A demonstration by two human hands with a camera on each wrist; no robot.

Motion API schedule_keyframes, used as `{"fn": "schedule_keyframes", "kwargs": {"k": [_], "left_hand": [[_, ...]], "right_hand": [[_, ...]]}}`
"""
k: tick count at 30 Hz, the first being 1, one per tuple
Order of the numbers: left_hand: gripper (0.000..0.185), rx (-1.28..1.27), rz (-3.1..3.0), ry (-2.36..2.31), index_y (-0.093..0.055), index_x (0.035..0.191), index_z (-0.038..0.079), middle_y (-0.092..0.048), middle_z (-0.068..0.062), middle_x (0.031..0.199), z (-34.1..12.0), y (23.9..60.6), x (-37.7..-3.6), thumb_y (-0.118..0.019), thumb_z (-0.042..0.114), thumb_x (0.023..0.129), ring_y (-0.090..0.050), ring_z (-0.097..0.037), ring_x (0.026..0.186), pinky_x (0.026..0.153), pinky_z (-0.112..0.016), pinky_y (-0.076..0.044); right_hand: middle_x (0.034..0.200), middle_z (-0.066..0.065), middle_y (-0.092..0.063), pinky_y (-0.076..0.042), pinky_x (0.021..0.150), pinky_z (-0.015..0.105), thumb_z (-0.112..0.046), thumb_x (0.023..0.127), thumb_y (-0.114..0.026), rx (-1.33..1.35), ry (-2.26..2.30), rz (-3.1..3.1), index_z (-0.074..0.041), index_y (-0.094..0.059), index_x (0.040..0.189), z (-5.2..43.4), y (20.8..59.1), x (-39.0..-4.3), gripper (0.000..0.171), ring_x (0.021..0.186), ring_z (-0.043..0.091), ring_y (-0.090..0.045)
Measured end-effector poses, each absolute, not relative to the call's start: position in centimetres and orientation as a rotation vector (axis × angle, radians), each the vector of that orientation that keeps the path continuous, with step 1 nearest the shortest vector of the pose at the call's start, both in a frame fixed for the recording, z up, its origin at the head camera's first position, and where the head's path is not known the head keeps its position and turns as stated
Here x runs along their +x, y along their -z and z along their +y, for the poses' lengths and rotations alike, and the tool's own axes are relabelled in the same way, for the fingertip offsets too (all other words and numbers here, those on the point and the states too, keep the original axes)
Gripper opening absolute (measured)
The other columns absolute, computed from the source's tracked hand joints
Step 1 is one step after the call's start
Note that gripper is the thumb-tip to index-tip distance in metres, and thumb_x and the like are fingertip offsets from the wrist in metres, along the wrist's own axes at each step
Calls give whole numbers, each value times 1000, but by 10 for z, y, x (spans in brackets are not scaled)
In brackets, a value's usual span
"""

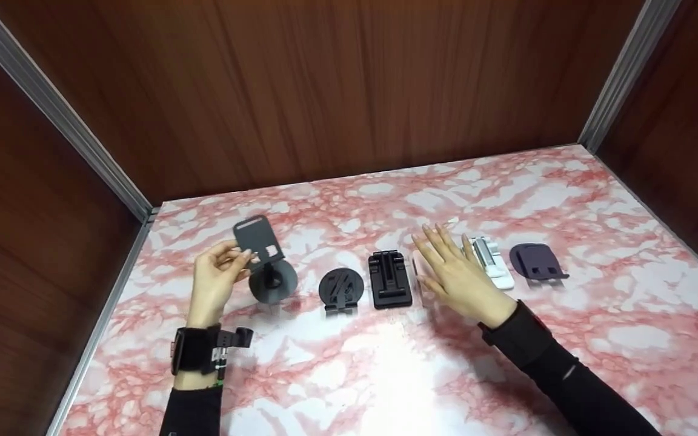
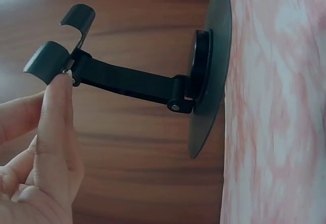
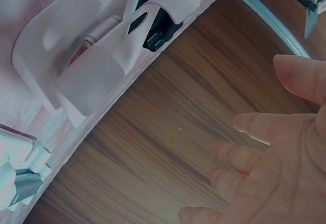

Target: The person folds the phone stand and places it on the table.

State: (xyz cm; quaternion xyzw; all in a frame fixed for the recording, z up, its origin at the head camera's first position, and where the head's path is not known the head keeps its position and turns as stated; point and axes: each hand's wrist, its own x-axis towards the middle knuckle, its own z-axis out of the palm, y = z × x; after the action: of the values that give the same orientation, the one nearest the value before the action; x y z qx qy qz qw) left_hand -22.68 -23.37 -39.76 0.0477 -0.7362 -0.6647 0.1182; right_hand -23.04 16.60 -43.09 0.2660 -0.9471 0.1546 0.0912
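L hand (image 1: 216,275) pinches grey phone stand (image 1: 264,260) cradle; wrist view shows hinged arm, long axis tilted up-left from disc base. R hand (image 1: 455,275) spread flat over white stand (image 3: 102,56).

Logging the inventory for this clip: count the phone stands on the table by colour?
Grey, round base, cradle touched by the left hand: 1
Black: 2, a round one and a rectangular one
White: 2, one beyond the right hand and one mostly hidden under it
Dark purple: 1
Total: 6
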Motion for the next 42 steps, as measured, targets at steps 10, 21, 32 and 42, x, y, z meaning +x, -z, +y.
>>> {"fn": "schedule_keyframes", "kwargs": {"k": [10, 21, 32, 42], "left_hand": [[27, 5, -2183, 1958, -60, 117, -10, -63, 1, 83, -199, 392, -234, -64, -4, 91, -65, -5, 70, 66, -22, -60], [27, -184, -2189, 2017, -64, 116, -7, -68, -2, 84, -149, 382, -237, -67, -2, 90, -68, -9, 73, 67, -27, -61], [30, -369, -2238, 2095, -64, 119, -5, -69, -2, 84, -106, 382, -235, -66, 0, 90, -69, -10, 75, 70, -35, -62], [29, -504, -2238, 2143, -63, 119, -7, -68, 3, 82, -82, 387, -234, -66, 2, 92, -67, -8, 76, 69, -24, -58]], "right_hand": [[163, 22, -16, -8, 118, 70, -31, 101, -52, 817, -502, -2816, -5, -26, 155, 160, 431, -232, 66, 150, 44, -15], [162, 21, -17, -10, 119, 68, -33, 100, -55, 837, -527, -2816, -6, -28, 155, 151, 428, -235, 67, 151, 40, -16], [150, 24, -43, -38, 115, 51, -28, 102, -53, 919, -1152, -2731, 3, -34, 150, 142, 435, -243, 60, 134, 39, -48], [121, 24, -67, -61, 79, 28, -8, 98, -57, 681, -2376, -2544, 7, -38, 146, 150, 439, -253, 54, 91, 15, -73]]}}
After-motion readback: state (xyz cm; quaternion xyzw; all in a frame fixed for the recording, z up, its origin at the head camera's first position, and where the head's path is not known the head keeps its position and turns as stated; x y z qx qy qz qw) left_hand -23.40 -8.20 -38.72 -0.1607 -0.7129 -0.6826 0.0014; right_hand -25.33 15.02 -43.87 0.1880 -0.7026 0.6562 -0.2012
